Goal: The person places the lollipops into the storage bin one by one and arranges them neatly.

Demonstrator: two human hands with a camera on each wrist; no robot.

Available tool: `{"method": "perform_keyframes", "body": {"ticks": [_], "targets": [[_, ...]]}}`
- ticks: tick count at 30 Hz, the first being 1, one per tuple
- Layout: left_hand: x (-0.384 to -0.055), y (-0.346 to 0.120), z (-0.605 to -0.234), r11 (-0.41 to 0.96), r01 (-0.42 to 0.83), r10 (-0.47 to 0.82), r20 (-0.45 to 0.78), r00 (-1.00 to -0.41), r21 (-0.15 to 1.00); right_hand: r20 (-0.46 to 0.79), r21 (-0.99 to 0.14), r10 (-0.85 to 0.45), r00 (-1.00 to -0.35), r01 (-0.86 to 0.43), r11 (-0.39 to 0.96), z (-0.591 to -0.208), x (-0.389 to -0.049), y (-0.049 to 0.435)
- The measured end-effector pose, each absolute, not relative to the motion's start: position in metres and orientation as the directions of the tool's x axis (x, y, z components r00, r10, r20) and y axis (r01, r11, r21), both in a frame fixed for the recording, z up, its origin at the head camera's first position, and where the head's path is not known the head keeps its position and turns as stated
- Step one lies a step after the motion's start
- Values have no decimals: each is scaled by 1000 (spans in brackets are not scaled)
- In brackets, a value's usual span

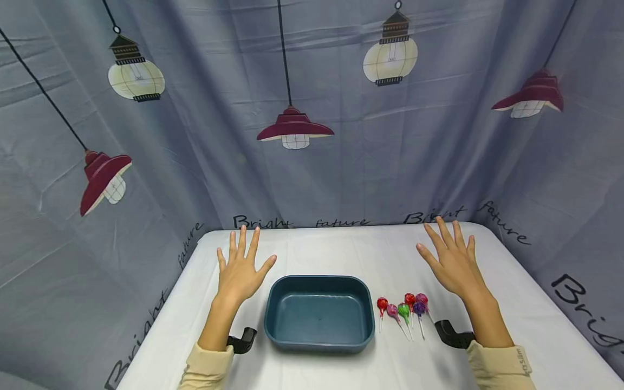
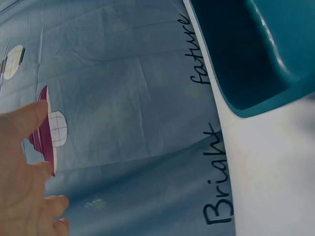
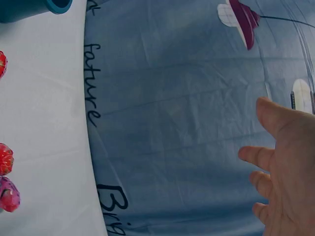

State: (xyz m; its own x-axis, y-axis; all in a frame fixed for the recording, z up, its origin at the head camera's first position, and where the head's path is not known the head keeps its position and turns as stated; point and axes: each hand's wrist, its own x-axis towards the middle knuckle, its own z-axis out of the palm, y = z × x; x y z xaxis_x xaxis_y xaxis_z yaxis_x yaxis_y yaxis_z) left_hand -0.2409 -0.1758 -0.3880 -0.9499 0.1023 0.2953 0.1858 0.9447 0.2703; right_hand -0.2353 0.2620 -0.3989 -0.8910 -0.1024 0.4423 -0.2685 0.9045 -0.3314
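My left hand (image 1: 239, 276) is held with its fingers spread, left of a dark teal rectangular bin (image 1: 319, 342), and holds nothing. On the other side my right hand (image 1: 455, 265) is likewise spread, with nothing in it. Between the bin and the right hand lie several wrapped lollipops: a red one (image 1: 382, 304), a pink one (image 1: 392, 310), a green one (image 1: 403, 310), a purple one (image 1: 418, 308), and another red and pink pair behind. Their sticks point toward me. Nothing lies inside the bin. In the right wrist view, a few lollipop heads (image 3: 9, 194) show at the left edge.
A white-covered table (image 1: 331, 252) carries everything. Grey-blue curtains (image 1: 341, 179) printed with lamps and lettering hang around its back and sides. Black wrist mounts (image 1: 242, 341) stick out from both forearms, the right mount (image 1: 453, 335) close to the lollipops.
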Motion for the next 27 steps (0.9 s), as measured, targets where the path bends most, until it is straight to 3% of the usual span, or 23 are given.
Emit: {"method": "perform_keyframes", "body": {"ticks": [7, 15, 21, 24, 27], "targets": [[-239, -184, -396, 889, 245, 62, 430, -901, 386, 530, -456, -50, -847, -334, 825, -409, -235, 257], [-234, -178, -419, 695, 363, -157, 625, -765, 620, 627, -593, 232, -744, -263, 761, -428, -223, 261], [-235, -164, -450, 559, 459, -265, 674, -690, 690, 649, -681, 413, -639, -246, 690, -444, -215, 275], [-235, -165, -466, 508, 473, -321, 668, -671, 720, 615, -733, 468, -634, -242, 636, -456, -215, 278], [-233, -169, -481, 441, 460, -366, 623, -692, 770, 562, -791, 513, -649, -240, 563, -474, -217, 278]]}}
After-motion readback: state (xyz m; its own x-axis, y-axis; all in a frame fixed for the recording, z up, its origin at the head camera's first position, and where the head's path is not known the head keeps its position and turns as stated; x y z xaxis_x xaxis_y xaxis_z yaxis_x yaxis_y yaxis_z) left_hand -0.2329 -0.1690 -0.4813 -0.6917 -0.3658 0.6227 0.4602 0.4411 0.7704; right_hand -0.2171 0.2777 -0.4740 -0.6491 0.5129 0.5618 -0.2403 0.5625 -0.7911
